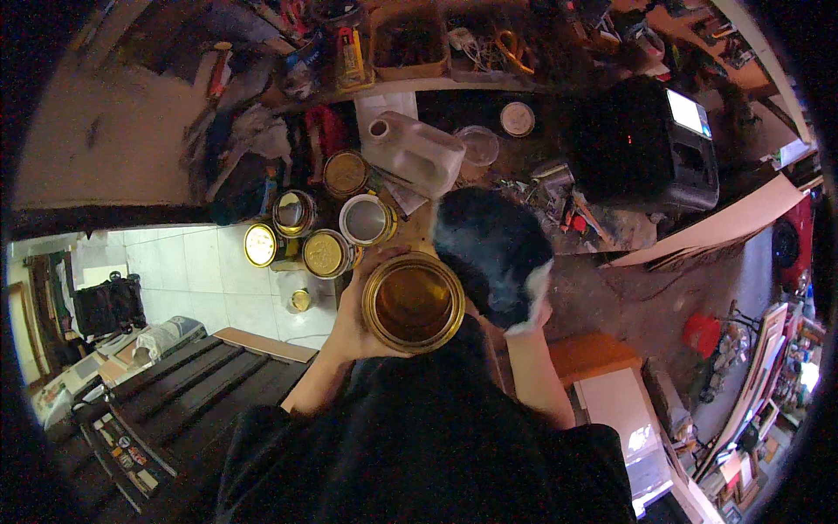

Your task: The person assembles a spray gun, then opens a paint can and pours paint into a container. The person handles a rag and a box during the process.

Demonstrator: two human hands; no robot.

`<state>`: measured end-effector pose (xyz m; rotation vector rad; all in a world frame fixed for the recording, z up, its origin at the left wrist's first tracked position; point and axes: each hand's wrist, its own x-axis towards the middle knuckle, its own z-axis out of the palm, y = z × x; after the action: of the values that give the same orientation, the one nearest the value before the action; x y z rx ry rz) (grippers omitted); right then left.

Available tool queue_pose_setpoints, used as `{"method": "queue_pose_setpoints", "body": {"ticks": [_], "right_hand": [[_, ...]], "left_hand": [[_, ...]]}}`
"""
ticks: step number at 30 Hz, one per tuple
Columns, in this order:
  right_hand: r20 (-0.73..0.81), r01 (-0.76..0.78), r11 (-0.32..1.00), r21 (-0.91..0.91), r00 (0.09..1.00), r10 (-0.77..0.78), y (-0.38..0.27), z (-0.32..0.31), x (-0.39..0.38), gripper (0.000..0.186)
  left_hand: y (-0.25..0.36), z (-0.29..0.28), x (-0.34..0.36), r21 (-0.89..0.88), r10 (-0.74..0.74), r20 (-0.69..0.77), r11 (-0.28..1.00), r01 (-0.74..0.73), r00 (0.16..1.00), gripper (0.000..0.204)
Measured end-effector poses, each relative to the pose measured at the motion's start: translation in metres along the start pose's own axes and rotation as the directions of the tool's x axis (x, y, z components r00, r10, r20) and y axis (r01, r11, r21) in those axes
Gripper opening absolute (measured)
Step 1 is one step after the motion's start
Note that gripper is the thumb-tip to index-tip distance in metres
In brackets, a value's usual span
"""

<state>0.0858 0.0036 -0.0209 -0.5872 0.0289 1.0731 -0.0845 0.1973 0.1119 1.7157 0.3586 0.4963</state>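
Observation:
My left hand [351, 321] is wrapped round the side of an open round metal can [456, 306], held in front of my chest. Its inside looks amber-brown; I cannot tell whether that is liquid or bare coated metal. Just right of the can is a dark blue-black cloth [493, 253] with a whitish edge, bunched up and soft. My right hand [543, 310] grips this cloth, its fingers mostly hidden behind it. Beyond my left hand stand several cans, among them a gold-lidded can [326, 253] and a can with a pale top [365, 219].
A translucent plastic jug [417, 153] lies on the cluttered bench behind the cans. Near it are a round lid [517, 120] and a clear plastic tub [477, 146]. A black machine [642, 148] stands at the right. A red bucket [701, 334] is farther right on the floor.

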Motion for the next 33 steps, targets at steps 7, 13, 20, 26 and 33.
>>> {"method": "queue_pose_setpoints", "body": {"ticks": [7, 13, 20, 26, 33], "right_hand": [[0.658, 0.632, 0.234, -0.739, 0.752, 0.042, -0.060, 0.160, 0.024, 0.066], [0.598, 0.601, 0.133, -0.788, 0.799, -0.065, -0.046, 0.153, 0.013, 0.058], [0.413, 0.428, 0.094, -0.899, 0.900, -0.139, -0.039, 0.157, -0.003, 0.049], [0.251, 0.292, 0.184, -0.939, 0.944, -0.215, -0.039, 0.156, -0.009, 0.047], [0.193, 0.214, 0.050, -0.975, 0.943, -0.271, -0.051, 0.160, -0.015, 0.045]], "left_hand": [[0.015, 0.003, -0.007, -0.233, -0.272, -0.080, 0.940, 0.247, 0.959, 0.127], [-0.018, 0.013, -0.021, -0.062, -0.060, -0.220, 0.997, 0.048, 0.974, 0.127], [-0.041, 0.031, -0.021, -0.053, -0.086, -0.337, 0.996, 0.073, 0.938, 0.122], [-0.027, 0.043, 0.007, 0.078, 0.050, -0.390, 0.997, -0.021, 0.919, 0.116], [-0.050, 0.054, 0.020, 0.055, 0.006, -0.479, 0.998, 0.023, 0.878, 0.116]]}}
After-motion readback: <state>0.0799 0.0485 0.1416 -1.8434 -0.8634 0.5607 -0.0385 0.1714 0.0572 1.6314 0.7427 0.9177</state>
